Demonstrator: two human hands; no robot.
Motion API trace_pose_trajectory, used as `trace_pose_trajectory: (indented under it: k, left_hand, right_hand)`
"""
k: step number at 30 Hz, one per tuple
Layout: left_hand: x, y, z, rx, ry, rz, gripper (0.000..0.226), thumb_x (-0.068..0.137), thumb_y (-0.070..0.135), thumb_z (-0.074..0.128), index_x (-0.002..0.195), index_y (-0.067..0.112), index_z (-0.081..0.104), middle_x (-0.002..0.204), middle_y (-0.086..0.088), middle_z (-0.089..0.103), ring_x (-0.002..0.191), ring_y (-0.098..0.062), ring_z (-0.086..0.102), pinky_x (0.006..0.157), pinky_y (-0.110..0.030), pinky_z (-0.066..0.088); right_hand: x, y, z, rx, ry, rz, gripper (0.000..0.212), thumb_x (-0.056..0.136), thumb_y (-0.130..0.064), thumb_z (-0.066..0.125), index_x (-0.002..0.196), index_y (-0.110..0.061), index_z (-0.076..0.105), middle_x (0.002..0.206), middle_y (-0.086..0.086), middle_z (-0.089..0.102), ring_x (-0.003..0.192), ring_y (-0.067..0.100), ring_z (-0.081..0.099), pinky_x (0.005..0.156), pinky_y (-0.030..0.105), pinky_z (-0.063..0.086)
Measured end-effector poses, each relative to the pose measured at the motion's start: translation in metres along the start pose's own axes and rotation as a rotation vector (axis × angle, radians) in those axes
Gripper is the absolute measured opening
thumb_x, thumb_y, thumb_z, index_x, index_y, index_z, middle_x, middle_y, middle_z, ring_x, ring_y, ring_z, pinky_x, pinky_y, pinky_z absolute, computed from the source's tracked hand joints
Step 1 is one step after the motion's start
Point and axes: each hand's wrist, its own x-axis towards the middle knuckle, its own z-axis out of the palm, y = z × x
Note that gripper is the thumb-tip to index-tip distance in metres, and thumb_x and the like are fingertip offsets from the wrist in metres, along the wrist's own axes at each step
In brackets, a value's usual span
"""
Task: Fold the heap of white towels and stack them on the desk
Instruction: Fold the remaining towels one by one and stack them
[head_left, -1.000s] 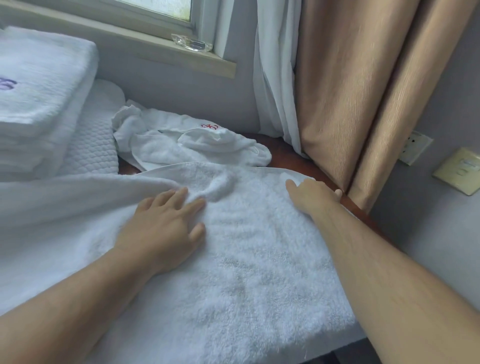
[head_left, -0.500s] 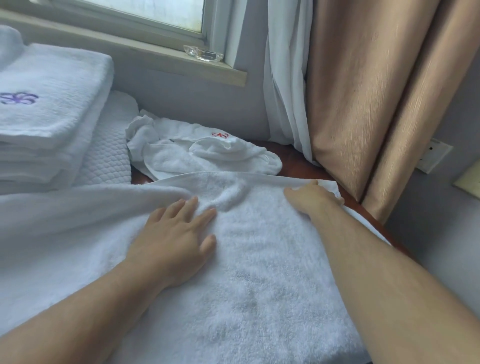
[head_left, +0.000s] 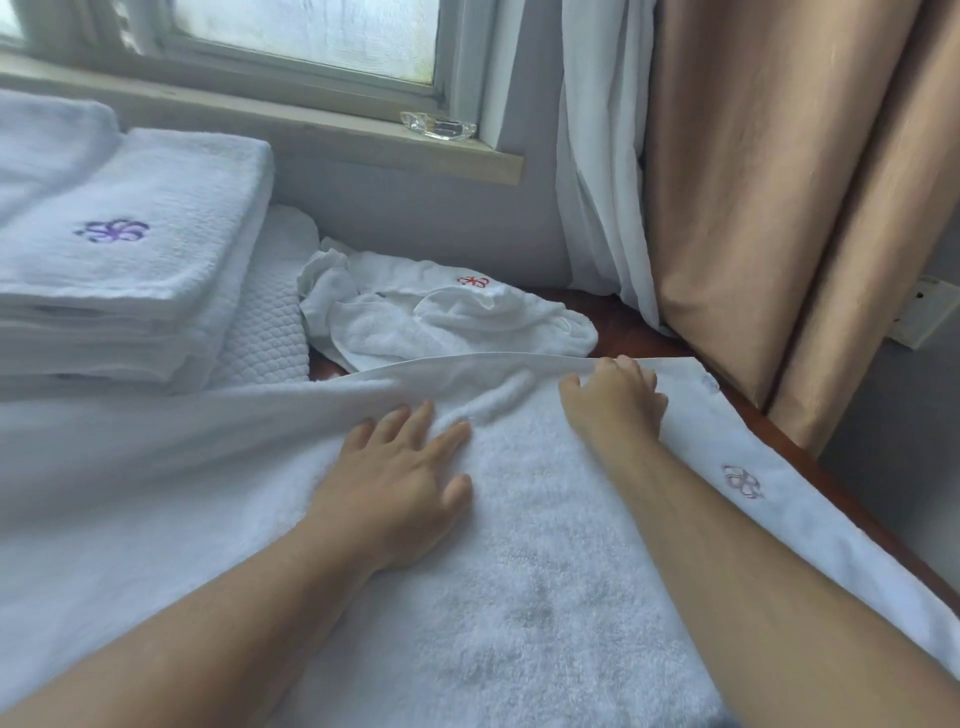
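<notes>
A spread towel (head_left: 545, 597) covers the bench (head_left: 618, 327) across the lower frame. The left hand (head_left: 395, 488) lies flat on it at centre. The right hand (head_left: 613, 405) sits right of centre, its fingers (head_left: 644, 379) curled at the towel's far edge. Behind that edge lies a crumpled towel (head_left: 447, 322). Left of it is a quilted cloth (head_left: 270, 322), then a folded stack (head_left: 130, 270) at upper left. A glass dish (head_left: 439, 126) sits on the window sill (head_left: 311, 130) above, with curtains (head_left: 753, 208) at upper right.
</notes>
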Motion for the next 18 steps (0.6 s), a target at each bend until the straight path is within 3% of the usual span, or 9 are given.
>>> trace_pose_trajectory:
  k: [3,5,7,10,13,16,18]
  left_hand:
    - [-0.001,-0.001,-0.009,-0.294,0.079,0.032,0.050,0.101,0.045,0.040,0.150,0.038,0.039,0.162,0.004,0.029,0.149,-0.016,0.019,0.120,-0.030,0.014]
    - [-0.011,-0.014,-0.021,-0.493,0.218,0.004,0.037,0.100,0.024,0.051,0.135,0.030,0.060,0.146,0.007,0.050,0.138,-0.013,0.037,0.110,-0.020,0.025]
    - [-0.029,-0.039,-0.037,-0.376,0.391,-0.048,0.032,0.094,0.013,0.056,0.121,0.026,0.067,0.128,0.006,0.060,0.123,-0.016,0.048,0.102,-0.024,0.034]
    - [-0.064,-0.091,-0.059,-0.114,0.577,-0.192,0.024,0.084,0.011,0.064,0.105,0.022,0.069,0.108,-0.001,0.064,0.107,-0.028,0.054,0.089,-0.038,0.039]
    - [-0.103,-0.134,-0.063,-0.011,0.672,-0.399,0.022,0.082,0.018,0.071,0.102,0.018,0.063,0.101,-0.004,0.060,0.100,-0.032,0.053,0.082,-0.041,0.036]
    - [-0.122,-0.158,-0.057,-0.138,0.671,-0.599,0.037,0.086,0.029,0.072,0.113,0.011,0.054,0.113,-0.010,0.053,0.109,-0.034,0.046,0.093,-0.046,0.039]
    - [-0.120,-0.171,-0.065,-0.427,0.679,-0.783,0.053,0.088,0.044,0.069,0.121,0.008,0.049,0.120,-0.011,0.050,0.118,-0.033,0.045,0.100,-0.041,0.038]
  right_hand:
    - [-0.043,-0.039,0.001,0.274,-0.040,-0.107,0.037,0.093,-0.036,0.049,0.121,-0.019,0.067,0.128,0.004,0.059,0.119,0.028,0.048,0.093,0.040,0.040]
    - [-0.071,-0.060,0.003,0.303,-0.132,-0.190,0.031,0.092,-0.033,0.051,0.115,-0.023,0.068,0.122,0.003,0.060,0.117,0.027,0.049,0.094,0.039,0.039]
    - [-0.095,-0.078,0.007,0.214,-0.201,-0.298,0.028,0.092,-0.033,0.051,0.114,-0.025,0.067,0.123,0.001,0.058,0.118,0.026,0.047,0.095,0.038,0.036]
    - [-0.124,-0.106,0.005,0.183,-0.209,-0.486,0.027,0.093,-0.032,0.052,0.115,-0.025,0.067,0.123,-0.002,0.058,0.117,0.023,0.046,0.093,0.033,0.032]
    - [-0.152,-0.136,-0.004,0.379,-0.237,-0.702,0.022,0.092,-0.029,0.059,0.108,-0.021,0.071,0.112,-0.004,0.061,0.109,0.020,0.048,0.091,0.029,0.039]
    - [-0.178,-0.162,-0.007,0.444,-0.295,-0.850,0.023,0.091,-0.032,0.061,0.109,-0.022,0.071,0.110,-0.004,0.060,0.107,0.018,0.047,0.093,0.026,0.039]
    - [-0.192,-0.172,-0.003,0.434,-0.350,-0.879,0.028,0.092,-0.039,0.059,0.114,-0.025,0.069,0.117,-0.005,0.059,0.113,0.017,0.046,0.101,0.032,0.039]
